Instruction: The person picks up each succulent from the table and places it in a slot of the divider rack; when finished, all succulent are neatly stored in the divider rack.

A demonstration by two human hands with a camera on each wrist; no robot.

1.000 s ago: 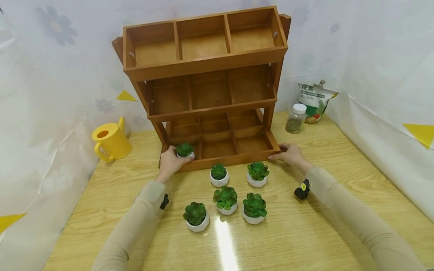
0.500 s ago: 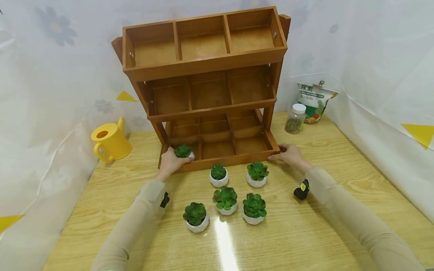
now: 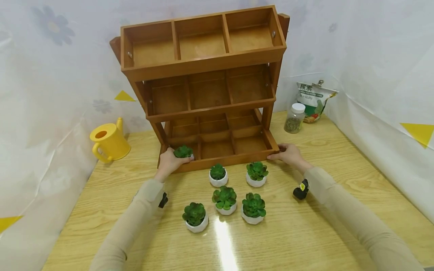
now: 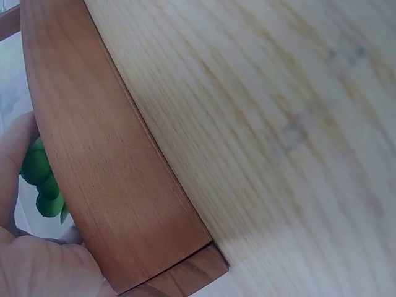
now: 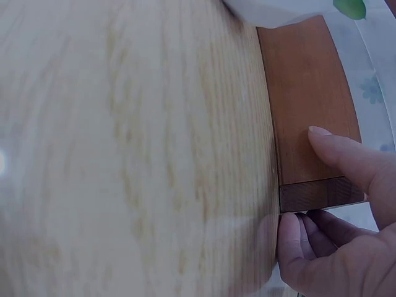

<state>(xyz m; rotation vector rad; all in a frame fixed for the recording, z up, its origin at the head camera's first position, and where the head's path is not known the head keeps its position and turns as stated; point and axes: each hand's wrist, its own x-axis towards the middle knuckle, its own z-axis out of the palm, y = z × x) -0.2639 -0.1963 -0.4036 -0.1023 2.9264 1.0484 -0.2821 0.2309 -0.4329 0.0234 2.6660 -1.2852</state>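
Table [image 3: 288, 233]: wood-grained, running under everything I can see from here.
Wooden rack [image 3: 203, 64]: three-tiered, at the far middle; no visible shift on the table over the last second.
Yellow watering can [image 3: 113, 141]: left of the rack, apart from it.
Right hand [image 3: 289, 155]: still clamped on the rack's right near corner, thumb on the front face, fingers curled at the end, which probably helps keep it steady.
Left hand [image 3: 168, 163]: closed round the held succulent, thumb along the near side.
Waiting potted plants [image 3: 224, 198]: five, nearer than the rack, all where they were.
Held succulent [image 3: 183, 151]: in the bottom tier's near-left compartment [image 3: 195, 147]; it has sunk lower, less white pot showing, so this placing looks nearly done. Whether it touches bottom, I cannot tell.
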